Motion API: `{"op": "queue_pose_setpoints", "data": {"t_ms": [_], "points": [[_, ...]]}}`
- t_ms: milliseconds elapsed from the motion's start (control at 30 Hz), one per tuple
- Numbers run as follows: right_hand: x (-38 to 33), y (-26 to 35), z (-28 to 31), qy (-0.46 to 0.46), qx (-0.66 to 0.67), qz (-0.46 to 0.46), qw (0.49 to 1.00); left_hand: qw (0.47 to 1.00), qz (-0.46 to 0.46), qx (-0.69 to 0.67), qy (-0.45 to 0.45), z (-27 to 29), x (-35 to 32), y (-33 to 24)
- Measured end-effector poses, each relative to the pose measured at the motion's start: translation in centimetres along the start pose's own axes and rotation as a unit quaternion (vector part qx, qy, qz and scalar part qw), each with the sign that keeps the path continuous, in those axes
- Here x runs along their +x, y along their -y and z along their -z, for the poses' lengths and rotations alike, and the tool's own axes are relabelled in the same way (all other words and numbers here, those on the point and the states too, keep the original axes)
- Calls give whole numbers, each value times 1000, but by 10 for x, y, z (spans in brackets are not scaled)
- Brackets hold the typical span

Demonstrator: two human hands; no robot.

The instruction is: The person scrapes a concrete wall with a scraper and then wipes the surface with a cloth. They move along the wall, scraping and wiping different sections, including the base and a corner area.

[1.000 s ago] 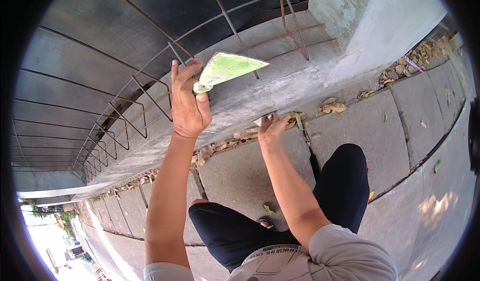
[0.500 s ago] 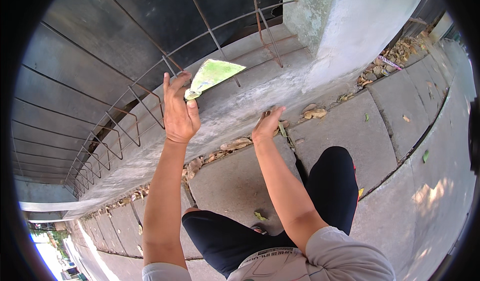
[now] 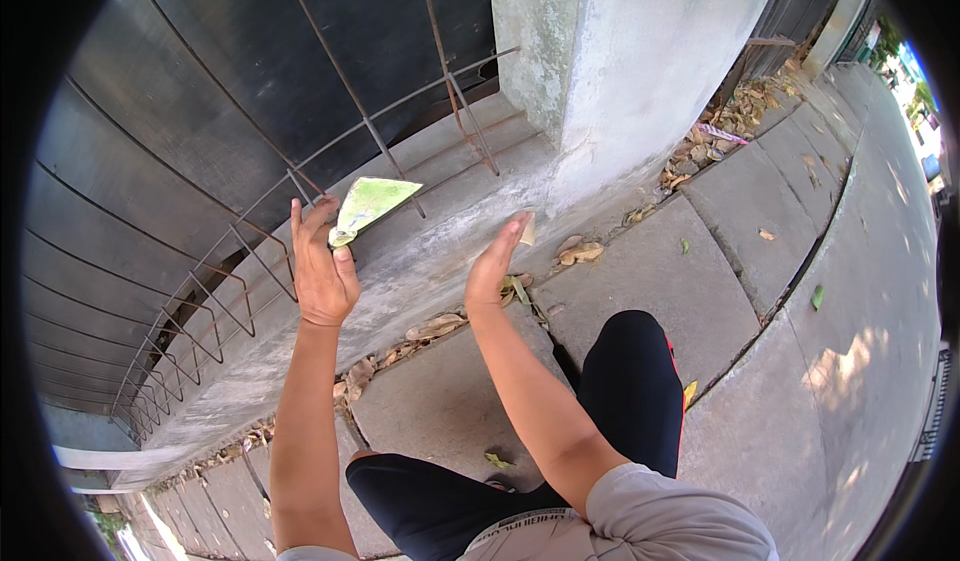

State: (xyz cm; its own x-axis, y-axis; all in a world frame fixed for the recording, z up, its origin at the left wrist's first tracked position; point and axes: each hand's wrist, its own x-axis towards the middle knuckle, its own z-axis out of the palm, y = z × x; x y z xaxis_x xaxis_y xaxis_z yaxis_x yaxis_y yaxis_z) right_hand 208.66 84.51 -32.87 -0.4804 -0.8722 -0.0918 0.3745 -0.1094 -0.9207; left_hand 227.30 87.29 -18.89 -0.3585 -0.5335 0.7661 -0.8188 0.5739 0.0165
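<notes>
Above the dark-trousered knee (image 3: 640, 401) and paving slabs (image 3: 650, 281), the right hand (image 3: 492, 266) pinches a small pale scrap (image 3: 528, 229) at its fingertips, while the left hand (image 3: 322, 271), fingers raised, nips the corner of a flat green paper (image 3: 372, 203) against the rough concrete ledge (image 3: 430, 261) below thin rusted railings (image 3: 340, 91).
</notes>
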Motion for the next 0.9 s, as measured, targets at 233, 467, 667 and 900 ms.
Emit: {"op": "queue_pose_setpoints", "data": {"t_ms": [233, 467, 667, 900], "points": [[-42, 30, -12, 99, -132, 116, 979, 1000, 1, 1, -6, 3, -1, -1], [41, 68, 13, 33, -143, 196, 970, 1000, 3, 8, 4, 3, 1, -3], [14, 56, 4, 60, -212, 280, 934, 1000, -10, -6, 18, 2, 0, -1], [77, 99, 30, 17, -175, 234, 956, 1000, 0, -1, 22, 2, -4, 2]]}}
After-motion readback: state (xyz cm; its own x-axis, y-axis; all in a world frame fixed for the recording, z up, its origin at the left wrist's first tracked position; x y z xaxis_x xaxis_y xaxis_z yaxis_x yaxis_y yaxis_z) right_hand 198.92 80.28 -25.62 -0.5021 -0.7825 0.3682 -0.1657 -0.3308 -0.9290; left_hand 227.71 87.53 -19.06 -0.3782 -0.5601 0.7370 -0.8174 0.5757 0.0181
